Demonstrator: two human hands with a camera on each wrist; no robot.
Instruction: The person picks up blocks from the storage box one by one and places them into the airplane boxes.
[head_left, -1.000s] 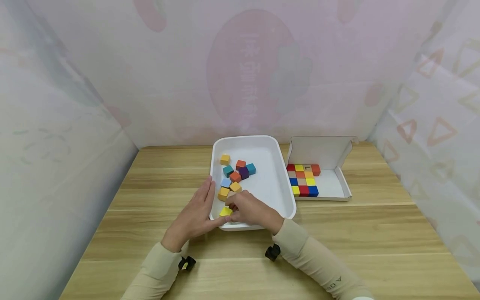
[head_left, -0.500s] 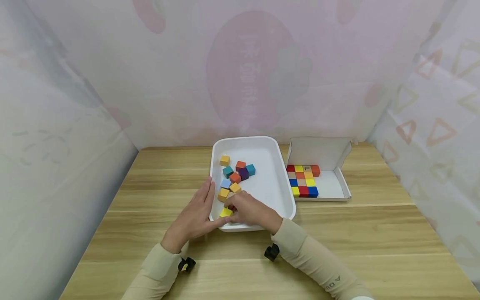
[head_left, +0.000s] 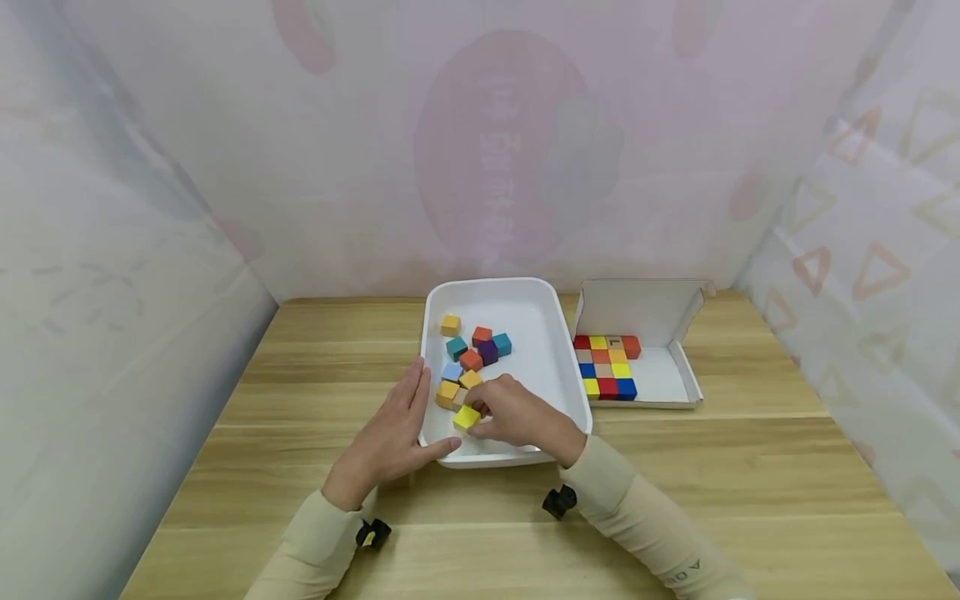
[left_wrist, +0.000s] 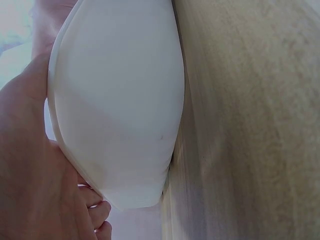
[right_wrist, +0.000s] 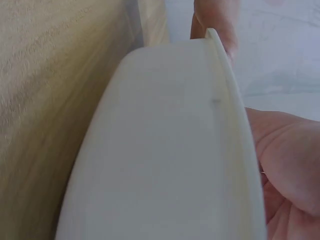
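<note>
Head view, right hand [head_left: 517,417] pinching yellow cube [head_left: 466,417]

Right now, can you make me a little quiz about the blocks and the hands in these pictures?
1. True or false: the right hand pinches a yellow block inside the white tray.
2. Where does the left hand rest? A) inside the cardboard box B) against the tray's near left edge C) flat on the wall
3. Fill in: the blocks packed in neat rows lie in the cardboard ____, to the right of the tray.

Key:
1. True.
2. B. Its fingers lie straight along the tray's rim, thumb by the near corner.
3. box.
</note>
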